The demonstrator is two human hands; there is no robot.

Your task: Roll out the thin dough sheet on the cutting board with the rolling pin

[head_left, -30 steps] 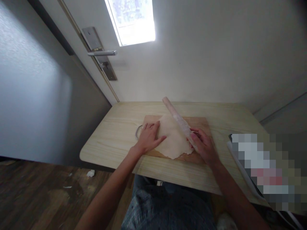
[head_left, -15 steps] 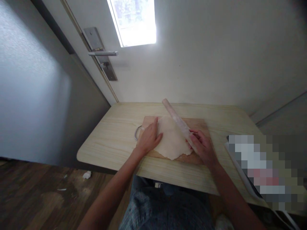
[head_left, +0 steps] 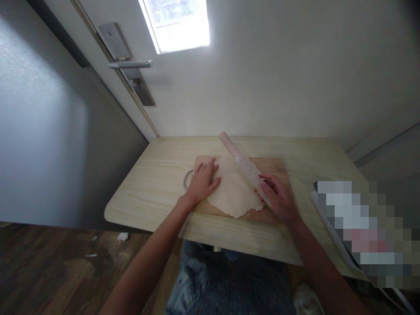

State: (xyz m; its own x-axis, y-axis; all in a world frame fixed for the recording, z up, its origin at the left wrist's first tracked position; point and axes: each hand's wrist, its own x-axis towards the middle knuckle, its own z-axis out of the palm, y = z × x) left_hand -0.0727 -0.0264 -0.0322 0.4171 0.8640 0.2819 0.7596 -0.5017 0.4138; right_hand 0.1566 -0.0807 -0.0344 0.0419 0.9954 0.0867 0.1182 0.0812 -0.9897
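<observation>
A pale, flattened sheet of dough [head_left: 229, 188] with an uneven edge lies on a wooden cutting board [head_left: 274, 166]. My right hand [head_left: 277, 197] is closed around the near end of a rolling pin [head_left: 238, 155], which slants over the dough's right part with its far end past the board's back edge. My left hand [head_left: 204, 180] rests at the board's left side, fingers spread and touching or just beside the dough's left edge. Part of the board's metal handle [head_left: 186, 180] shows beside my left wrist.
The board sits on a light wood-grain table [head_left: 138, 192] against a white door with a metal lever handle [head_left: 131, 64]. A blurred-out object [head_left: 357, 232] occupies the table's right end. White scraps [head_left: 123, 236] lie on the dark floor at lower left.
My left hand has spread its fingers and drawn slightly left, baring more of the dough's left edge. The rolling pin stays in my right hand at nearly the same slant. The view has shifted a little.
</observation>
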